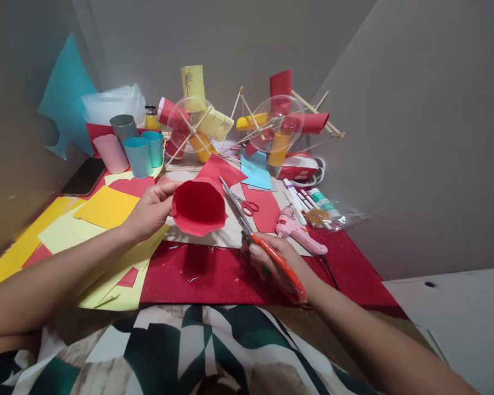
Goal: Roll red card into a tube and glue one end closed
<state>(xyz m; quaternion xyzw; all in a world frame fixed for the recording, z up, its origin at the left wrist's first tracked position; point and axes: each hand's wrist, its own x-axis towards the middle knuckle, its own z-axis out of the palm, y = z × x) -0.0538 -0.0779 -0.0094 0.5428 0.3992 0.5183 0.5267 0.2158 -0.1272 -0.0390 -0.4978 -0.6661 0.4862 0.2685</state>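
Observation:
My left hand [154, 208] pinches the left side of a red paper cup-like tube [200, 226], its open end facing me. A pointed flap of red paper sticks up behind the tube's rim. In my right hand [278, 260] is a large pair of scissors [278, 260] with orange handles, fingers wrapped round the grips. Its blades point up and left, the tips beside the tube's upper right edge. Whether the blades touch the paper I cannot tell. Behind them on the work surface lies a small pair of red-handled scissors [249, 207].
A pink glue gun [298, 233] lies right of my right hand, near markers [295, 202]. Two wheel-like models of sticks and paper tubes [193, 130] stand at the back. Paper cylinders [138, 158], a phone [83, 176] and yellow sheets [107, 207] are at left.

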